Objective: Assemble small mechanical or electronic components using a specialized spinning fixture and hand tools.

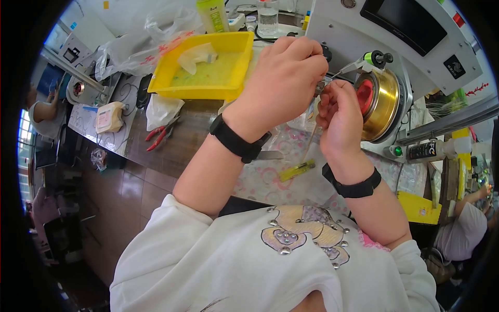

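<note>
My left hand is raised over the bench with its fingers closed, back of the hand toward me. Just right of it, my right hand has its fingers curled in a pinch, and the fingertips of both hands nearly meet. A small shiny metal part shows between them, mostly hidden by fingers, so its kind is unclear. Close to the right hand stands a gold-coloured metal drum with a red centre, mounted on a white machine. A green thread spool sits above the drum.
Left of my hands is a yellow tray holding a whitish plastic piece. Red-handled pliers and a white plastic bag lie nearby. Below my hands are a yellow-green cutter and a flat metal blade. Other people sit at both sides.
</note>
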Demonstrator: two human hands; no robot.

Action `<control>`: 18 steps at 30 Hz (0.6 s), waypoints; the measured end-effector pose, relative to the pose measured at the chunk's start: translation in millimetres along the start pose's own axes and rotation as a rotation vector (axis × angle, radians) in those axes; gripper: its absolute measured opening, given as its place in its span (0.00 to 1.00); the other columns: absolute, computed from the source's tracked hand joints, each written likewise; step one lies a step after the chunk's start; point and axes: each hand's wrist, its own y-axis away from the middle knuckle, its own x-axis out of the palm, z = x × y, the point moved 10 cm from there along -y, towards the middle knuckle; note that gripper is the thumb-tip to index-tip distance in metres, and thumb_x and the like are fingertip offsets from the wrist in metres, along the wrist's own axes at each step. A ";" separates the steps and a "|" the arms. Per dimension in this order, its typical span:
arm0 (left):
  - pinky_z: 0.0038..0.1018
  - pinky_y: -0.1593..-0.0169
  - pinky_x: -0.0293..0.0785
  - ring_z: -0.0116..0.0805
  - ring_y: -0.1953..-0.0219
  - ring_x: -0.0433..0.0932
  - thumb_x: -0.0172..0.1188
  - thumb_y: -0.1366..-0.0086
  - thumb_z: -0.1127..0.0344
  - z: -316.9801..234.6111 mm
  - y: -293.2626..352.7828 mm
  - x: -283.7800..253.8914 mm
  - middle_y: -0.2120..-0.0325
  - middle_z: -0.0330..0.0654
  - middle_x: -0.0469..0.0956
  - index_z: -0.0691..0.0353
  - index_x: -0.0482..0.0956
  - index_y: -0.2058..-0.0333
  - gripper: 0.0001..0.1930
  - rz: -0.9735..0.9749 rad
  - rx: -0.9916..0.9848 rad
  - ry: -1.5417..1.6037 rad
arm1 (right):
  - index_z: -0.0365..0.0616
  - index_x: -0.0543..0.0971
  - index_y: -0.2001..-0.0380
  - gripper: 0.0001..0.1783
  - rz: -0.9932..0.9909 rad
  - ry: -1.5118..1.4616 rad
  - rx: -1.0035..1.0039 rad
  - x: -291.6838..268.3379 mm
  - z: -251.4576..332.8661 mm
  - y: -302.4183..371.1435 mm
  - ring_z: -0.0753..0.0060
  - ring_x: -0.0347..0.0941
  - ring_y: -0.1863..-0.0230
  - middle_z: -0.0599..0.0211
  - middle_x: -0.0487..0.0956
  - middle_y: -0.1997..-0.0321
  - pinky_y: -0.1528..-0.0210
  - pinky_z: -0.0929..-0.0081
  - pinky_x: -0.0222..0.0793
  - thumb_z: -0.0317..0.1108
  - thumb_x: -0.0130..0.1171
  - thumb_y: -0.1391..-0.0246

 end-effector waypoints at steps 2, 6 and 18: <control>0.33 0.60 0.65 0.40 0.62 0.68 0.56 0.54 0.74 -1.4 -0.5 -0.5 0.66 0.37 0.71 0.58 0.74 0.75 0.05 -0.003 0.018 -0.024 | 0.49 0.69 0.74 0.05 -0.024 0.011 -0.062 -1.3 4.8 -2.9 0.89 0.53 0.80 0.81 0.63 0.81 0.81 0.87 0.46 0.35 0.45 0.46; 0.32 0.59 0.65 0.43 0.62 0.68 0.57 0.53 0.75 -1.6 -3.1 -0.4 0.65 0.40 0.71 0.58 0.74 0.74 0.05 0.034 -0.003 -0.043 | 0.48 0.68 0.75 0.05 0.028 0.035 -0.075 1.3 6.3 -8.7 0.89 0.53 0.80 0.81 0.63 0.81 0.80 0.88 0.45 0.34 0.45 0.46; 0.33 0.57 0.63 0.38 0.59 0.67 0.57 0.55 0.69 -2.4 -0.8 -0.2 0.64 0.34 0.71 0.54 0.76 0.77 0.04 0.012 0.040 -0.120 | 0.44 0.67 0.77 0.05 0.096 -0.013 -0.190 8.0 13.6 -12.2 0.88 0.54 0.80 0.78 0.64 0.81 0.80 0.87 0.47 0.28 0.46 0.48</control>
